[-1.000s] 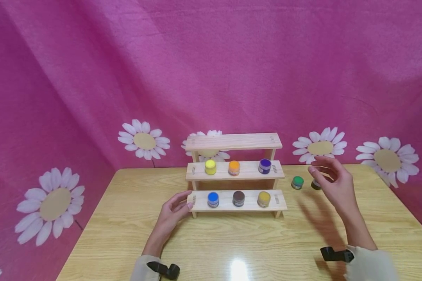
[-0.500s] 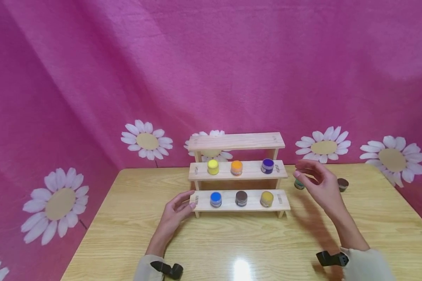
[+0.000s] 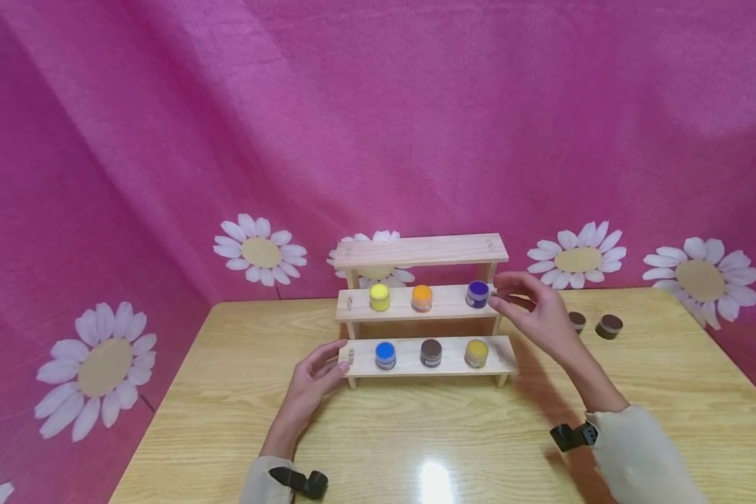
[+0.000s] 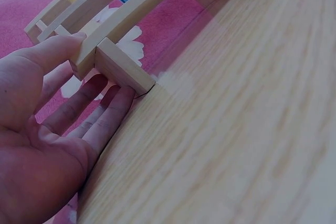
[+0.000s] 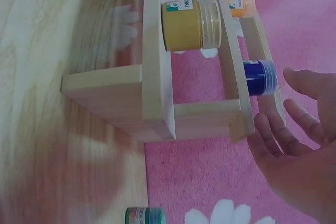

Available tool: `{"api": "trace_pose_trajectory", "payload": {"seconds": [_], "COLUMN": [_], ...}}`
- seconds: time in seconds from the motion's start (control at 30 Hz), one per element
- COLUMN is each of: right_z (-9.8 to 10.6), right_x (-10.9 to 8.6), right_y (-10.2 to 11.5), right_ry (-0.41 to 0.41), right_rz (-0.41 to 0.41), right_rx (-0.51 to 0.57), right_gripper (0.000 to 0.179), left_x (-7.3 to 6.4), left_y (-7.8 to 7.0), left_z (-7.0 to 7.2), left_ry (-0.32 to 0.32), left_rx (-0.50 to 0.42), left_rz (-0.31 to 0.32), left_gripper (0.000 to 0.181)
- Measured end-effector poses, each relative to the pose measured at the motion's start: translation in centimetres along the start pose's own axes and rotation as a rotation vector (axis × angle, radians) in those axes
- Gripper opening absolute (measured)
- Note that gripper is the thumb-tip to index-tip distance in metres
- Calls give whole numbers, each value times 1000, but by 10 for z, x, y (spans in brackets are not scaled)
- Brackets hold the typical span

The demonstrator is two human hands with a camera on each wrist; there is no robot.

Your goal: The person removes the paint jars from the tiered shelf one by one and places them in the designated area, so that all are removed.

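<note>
A three-step wooden display stand (image 3: 419,249) stands on the table. My left hand (image 3: 311,381) grips its lower left end; in the left wrist view the thumb lies on the board and the fingers reach behind the leg. My right hand (image 3: 535,315) is beside the purple paint jar (image 3: 477,295) on the middle step, thumb and fingers parted, holding nothing. Left of that jar are an orange jar (image 3: 422,298) and a yellow jar (image 3: 380,297). The bottom step bears blue (image 3: 386,355), brown (image 3: 431,353) and ochre (image 3: 477,353) paint jars.
Two dark jars, one farther right (image 3: 609,326) and one partly behind my right hand (image 3: 577,321), stand on the wooden table (image 3: 227,420). A green jar (image 5: 140,215) shows low in the right wrist view. A pink flowered cloth (image 3: 378,140) hangs behind.
My right hand has moved left, from over the dark and green jars at the right to beside the purple jar. The left hand keeps its place on the stand.
</note>
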State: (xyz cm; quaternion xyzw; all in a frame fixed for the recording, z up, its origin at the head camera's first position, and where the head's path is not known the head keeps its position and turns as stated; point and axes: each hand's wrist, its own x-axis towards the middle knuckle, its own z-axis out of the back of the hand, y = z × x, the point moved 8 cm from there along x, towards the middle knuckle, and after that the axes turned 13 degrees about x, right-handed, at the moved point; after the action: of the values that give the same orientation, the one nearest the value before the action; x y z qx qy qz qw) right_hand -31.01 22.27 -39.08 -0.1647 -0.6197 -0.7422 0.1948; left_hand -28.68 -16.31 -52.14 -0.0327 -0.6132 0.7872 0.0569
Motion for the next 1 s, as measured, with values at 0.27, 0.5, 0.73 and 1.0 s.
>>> {"api": "trace_pose_trajectory", "payload": {"seconds": [0.27,0.5,0.73,1.0], "right_z": [-14,-17,-16,-15], "right_x": [9,13,15,12], "right_y": [-4,-7,-9,-8], "right_ry": [51,63,58,48], "right_rz": [-12,-52,-41,-56], "right_rx": [-82,-135,-163,-161], "right_gripper": [38,39,37,36], "left_x": [1,1,1,0], "left_y": [1,0,-2,0], "left_z": [0,0,2,1], "left_ry": [4,3,2,3], "left_rx": [-10,-7,4,3], "left_rz": [-2,-2,-8,10], "left_gripper": [50,50,50,49]}}
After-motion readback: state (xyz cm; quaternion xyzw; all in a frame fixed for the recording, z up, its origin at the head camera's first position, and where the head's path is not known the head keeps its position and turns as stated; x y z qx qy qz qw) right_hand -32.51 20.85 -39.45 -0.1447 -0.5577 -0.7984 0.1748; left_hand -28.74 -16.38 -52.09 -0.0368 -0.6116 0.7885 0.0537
